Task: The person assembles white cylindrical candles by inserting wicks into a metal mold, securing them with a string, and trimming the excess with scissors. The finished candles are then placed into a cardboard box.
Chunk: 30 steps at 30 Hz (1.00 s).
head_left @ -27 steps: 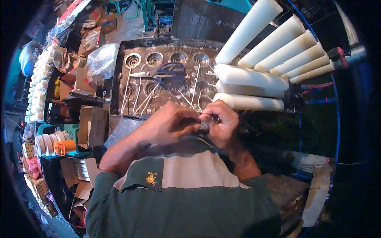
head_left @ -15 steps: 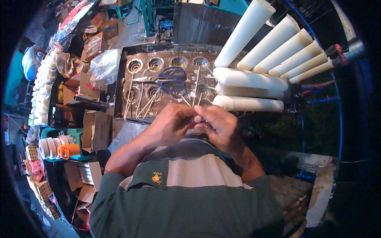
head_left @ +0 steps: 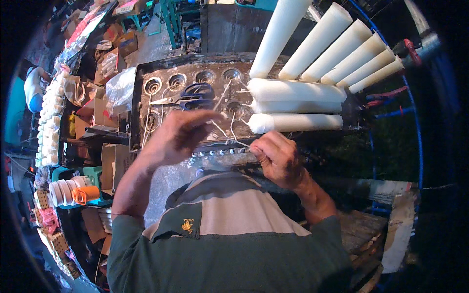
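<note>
By plate (head_left: 191, 72) edge, cord (head_left: 241, 143) in grip (head_left: 276, 156)

This is a cluttered workshop, shown by the grimy bench (head_left: 218, 84) with its two rows of round recesses (head_left: 204, 76), the white cords (head_left: 238, 142) trailing over it and the dark-handled scissors (head_left: 181, 98) lying beside them. Large pale cylinders (head_left: 299, 90), some lying side by side and others fanned out behind, crowd the bench's right side, while open cardboard boxes (head_left: 104, 115), some holding white sticks (head_left: 110, 62), stand along the left. Rough wooden boards (head_left: 362, 228) at the lower right, a worn grey floor (head_left: 157, 41) and blue bars (head_left: 393, 113) at the right bear this out.
</note>
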Motion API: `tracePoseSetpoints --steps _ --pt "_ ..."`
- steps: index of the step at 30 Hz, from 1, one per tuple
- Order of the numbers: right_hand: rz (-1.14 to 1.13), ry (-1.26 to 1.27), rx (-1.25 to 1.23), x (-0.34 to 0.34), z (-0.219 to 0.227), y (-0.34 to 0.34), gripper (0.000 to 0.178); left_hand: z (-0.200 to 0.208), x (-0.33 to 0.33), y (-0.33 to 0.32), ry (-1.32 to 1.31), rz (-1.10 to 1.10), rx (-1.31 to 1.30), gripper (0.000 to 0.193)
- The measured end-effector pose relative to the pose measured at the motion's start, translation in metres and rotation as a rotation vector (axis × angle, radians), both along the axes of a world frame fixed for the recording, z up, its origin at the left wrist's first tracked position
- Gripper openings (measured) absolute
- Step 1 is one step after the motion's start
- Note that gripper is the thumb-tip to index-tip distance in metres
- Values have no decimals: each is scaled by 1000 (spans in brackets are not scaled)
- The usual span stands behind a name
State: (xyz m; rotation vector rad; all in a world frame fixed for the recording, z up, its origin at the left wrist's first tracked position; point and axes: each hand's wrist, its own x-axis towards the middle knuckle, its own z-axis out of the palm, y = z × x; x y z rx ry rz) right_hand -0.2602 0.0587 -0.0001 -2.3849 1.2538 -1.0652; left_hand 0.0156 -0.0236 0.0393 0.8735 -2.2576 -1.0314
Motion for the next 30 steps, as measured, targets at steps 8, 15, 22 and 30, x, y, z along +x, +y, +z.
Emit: tracePoseSetpoints --steps 8,15,22,30 --pt "-143 33 21 -62 32 -11 17 -15 82 -24 48 544 5 26" --pt "-408 -10 -106 -112 34 -24 16 17 -9 -22 166 567 -208 37" --pt "-205 -104 -55 -84 28 -46 16 10 -178 -133 478 336 -210 70" --pt "-319 -202 -168 -66 42 -75 40 207 -180 -131 585 582 -755 39"
